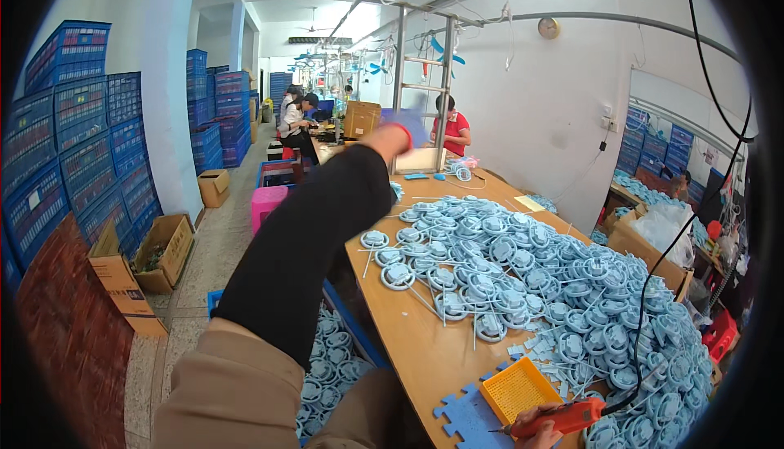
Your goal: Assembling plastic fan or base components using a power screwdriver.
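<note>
My left arm, in a black sleeve guard, reaches forward and up over the table's far left side. At its end, my left hand is smeared by motion in blue-violet with a red cuff, so its fingers cannot be made out. Low at the front, my right hand is wrapped round a red electric screwdriver, its thin bit pointing left. Just beyond the bit is a yellow perforated basket on a blue foam mat. A large heap of light-blue round plastic parts with thin stems covers much of the table.
Below my left arm, a blue crate holds more light-blue parts. The screwdriver's black cable hangs down on the right. A metal frame rises from the far table end, where people sit working. Stacked blue crates line the left.
</note>
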